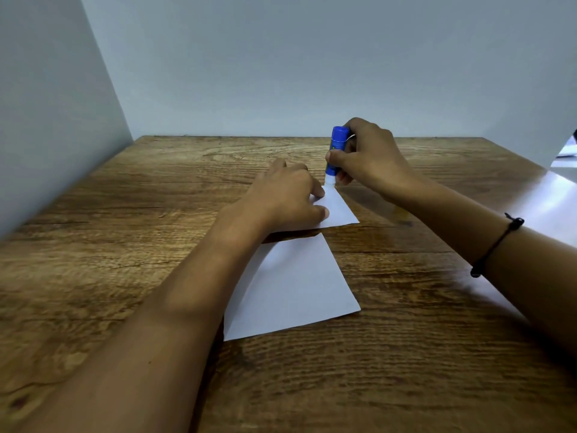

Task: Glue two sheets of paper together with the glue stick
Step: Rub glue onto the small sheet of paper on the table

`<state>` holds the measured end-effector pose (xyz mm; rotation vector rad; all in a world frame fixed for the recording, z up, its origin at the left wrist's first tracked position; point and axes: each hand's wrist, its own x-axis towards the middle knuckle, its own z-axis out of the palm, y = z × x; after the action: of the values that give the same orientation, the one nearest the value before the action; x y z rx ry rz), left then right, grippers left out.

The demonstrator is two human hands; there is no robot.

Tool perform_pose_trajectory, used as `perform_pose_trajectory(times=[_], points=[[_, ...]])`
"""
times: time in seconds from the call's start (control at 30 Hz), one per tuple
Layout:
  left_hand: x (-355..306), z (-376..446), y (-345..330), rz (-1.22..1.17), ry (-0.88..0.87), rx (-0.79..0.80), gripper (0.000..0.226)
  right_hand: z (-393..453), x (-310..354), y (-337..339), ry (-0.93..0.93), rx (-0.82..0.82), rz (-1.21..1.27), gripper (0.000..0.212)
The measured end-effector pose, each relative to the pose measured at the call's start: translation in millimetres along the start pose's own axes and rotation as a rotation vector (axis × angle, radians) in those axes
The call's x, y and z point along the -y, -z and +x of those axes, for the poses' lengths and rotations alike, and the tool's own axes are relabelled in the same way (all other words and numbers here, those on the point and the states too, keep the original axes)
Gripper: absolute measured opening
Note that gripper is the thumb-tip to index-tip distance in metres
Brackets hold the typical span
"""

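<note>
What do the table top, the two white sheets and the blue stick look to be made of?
Table: wood or a wood-look laminate, brown, with grain lines and a soft sheen.
Far sheet and near sheet: thin matte white paper, lying flat with crisp edges.
Glue stick: smooth blue tube, probably plastic, slightly glossy, held upright in the right hand.

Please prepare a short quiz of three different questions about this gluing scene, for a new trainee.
1. True or false: the blue glue stick lies flat on the brown wooden table.
2. Which of the hands presses down the far white paper sheet?
   A. left hand
   B. right hand
3. Fill in: the near white paper sheet is touched by ____ hand.

Key:
1. False; the right hand holds it upright, tip on the far sheet.
2. A
3. Neither
</note>
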<state>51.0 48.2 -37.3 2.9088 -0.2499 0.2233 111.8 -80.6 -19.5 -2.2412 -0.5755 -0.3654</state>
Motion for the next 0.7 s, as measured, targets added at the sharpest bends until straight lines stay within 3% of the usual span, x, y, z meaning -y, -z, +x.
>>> perform_pose_trajectory(times=[0.7], points=[[-2.5,-4.1,0.2,0.005,0.017,0.004,0.043,-56.7,9.5,33.3,0.019,0.110,-0.010,0.020]])
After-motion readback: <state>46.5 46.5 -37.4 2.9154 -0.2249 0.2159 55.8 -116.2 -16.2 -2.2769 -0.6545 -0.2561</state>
